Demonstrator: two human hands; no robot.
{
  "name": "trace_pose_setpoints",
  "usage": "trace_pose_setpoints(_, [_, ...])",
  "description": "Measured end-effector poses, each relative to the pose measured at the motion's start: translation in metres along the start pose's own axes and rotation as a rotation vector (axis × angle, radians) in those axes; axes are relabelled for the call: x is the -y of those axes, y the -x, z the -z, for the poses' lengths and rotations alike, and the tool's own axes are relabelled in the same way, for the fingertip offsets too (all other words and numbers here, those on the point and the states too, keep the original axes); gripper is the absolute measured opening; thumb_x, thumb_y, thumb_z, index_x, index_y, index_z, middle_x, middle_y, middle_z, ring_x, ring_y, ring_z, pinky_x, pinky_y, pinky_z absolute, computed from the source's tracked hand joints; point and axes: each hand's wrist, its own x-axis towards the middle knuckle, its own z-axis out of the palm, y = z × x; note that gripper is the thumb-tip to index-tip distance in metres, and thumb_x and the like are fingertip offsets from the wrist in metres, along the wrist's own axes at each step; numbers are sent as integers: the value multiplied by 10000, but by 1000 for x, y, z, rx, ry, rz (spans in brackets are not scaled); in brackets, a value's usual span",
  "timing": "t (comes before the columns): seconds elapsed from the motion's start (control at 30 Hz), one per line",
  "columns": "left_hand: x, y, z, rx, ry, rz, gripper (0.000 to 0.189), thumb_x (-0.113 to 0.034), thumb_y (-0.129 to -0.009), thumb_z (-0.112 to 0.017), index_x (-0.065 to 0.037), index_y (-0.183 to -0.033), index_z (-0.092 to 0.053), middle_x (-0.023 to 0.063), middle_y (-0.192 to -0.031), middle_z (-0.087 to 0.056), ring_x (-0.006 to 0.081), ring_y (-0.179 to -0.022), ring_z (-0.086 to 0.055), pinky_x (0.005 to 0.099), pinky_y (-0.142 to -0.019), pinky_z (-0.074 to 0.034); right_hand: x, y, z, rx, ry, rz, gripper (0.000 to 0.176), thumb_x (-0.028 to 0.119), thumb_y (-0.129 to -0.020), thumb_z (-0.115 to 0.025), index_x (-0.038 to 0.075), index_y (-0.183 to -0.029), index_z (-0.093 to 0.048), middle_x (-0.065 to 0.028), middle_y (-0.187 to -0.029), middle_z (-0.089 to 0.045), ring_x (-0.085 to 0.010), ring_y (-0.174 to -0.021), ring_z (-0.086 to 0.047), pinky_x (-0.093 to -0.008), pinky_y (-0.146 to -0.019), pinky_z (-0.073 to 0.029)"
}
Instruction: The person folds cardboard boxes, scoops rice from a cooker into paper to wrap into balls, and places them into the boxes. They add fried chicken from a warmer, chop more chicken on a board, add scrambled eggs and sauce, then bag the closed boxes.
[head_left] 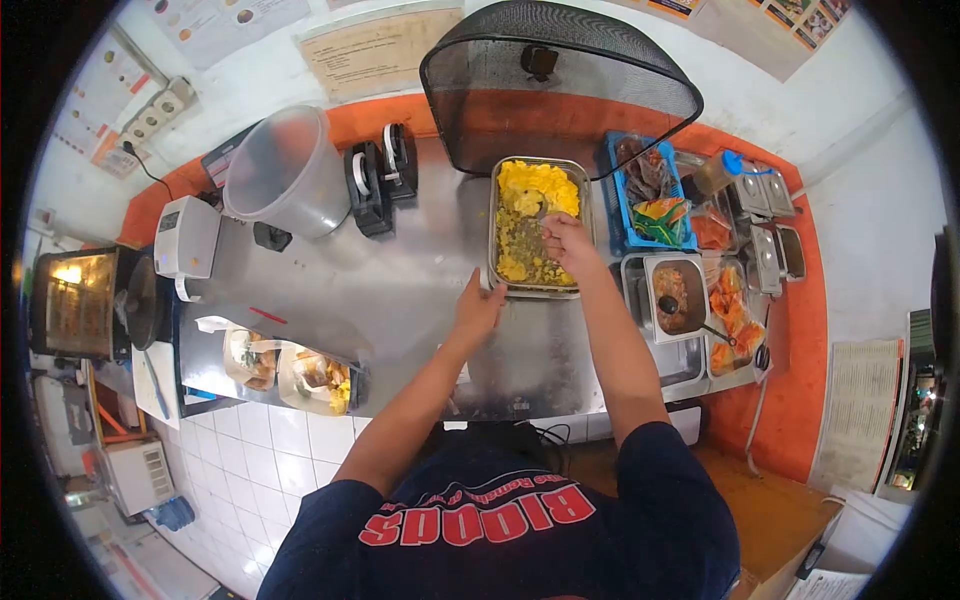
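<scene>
A steel tray [494, 225] of yellow scrambled egg [545, 182] stands on the metal counter in front of me. The egg is heaped at the far end and thinner toward the near end. My right hand [566, 243] reaches over the tray, fingers closed round the handle of a spoon [543, 208] whose head dips into the egg. At the tray's near left corner is my left hand [480, 304], fingers apart and fingertips right at the rim.
A mesh food cover [560, 110] stands tilted behind the tray. Right of it are a blue basket [612, 190] of packets and a steel pan [652, 300] with a ladle. Left stand tape dispensers [370, 205], a plastic bucket [285, 180] and filled food boxes [300, 385].
</scene>
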Motion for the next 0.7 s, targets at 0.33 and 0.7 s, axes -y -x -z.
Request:
trace_pose_setpoints(0.33, [5,218,198,1094,-92,-128,525,-318,-1068,-495,-57,-1522,-464,126,-1548,-477,266,-1436,-416,413,-1202,-301,12,146,-110,136,50,-8,93,176,-1006,-631,110,-986,-568,5,-750,-516,-35,-511,-330,-193,-451,-240])
trace_pose_setpoints(0.7, [110,287,484,590,66,-39,394,-39,-811,-568,-20,-1168,-732,132,-1441,-556,267,-1365,-480,378,-1155,-375,-201,218,-446,484,104,-460,115,194,-1039,-582,104,-974,-553,16,-781,-515,-29,-557,-347,-199,-480,-259])
